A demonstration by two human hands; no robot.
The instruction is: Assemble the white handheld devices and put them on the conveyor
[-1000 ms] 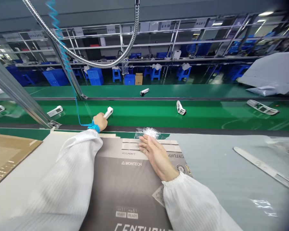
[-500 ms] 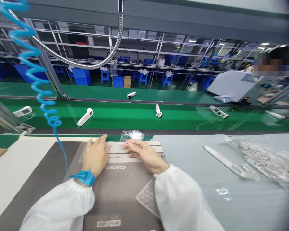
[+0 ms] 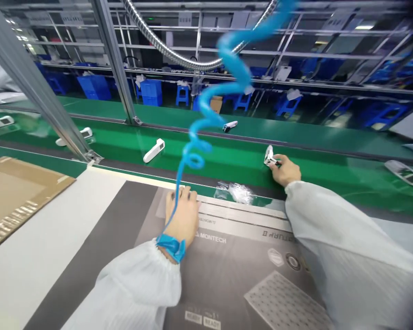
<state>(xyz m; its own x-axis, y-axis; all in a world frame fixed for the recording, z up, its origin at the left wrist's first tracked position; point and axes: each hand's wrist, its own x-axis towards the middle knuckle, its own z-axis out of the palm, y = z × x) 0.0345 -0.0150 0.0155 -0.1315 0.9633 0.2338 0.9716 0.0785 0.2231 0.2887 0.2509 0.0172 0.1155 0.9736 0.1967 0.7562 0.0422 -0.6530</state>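
My right hand [image 3: 286, 172] reaches over the green belt and pinches a white plastic device housing [image 3: 269, 156] with a dark part at its lower end. My left hand [image 3: 184, 213], with a blue wrist strap [image 3: 172, 247], lies palm down on a dark printed MONTECH sheet [image 3: 227, 266], near its far edge. Nothing shows in the left hand; its fingers lie on the sheet, partly bent. A small heap of clear plastic film [image 3: 240, 192] lies between the hands at the belt's near side.
Other white devices [image 3: 154, 150] lie along the green belt [image 3: 206, 158]. A coiled blue cord [image 3: 206, 110] hangs in front of me. Metal posts [image 3: 113, 59] rise at the left. A cardboard piece [image 3: 24, 188] lies on the left. Shelving and blue stools [image 3: 182, 94] stand beyond.
My right hand has left the printed sheet, reached forward to the belt and taken hold of the white housing. My left hand stays on the sheet. The view has turned left.
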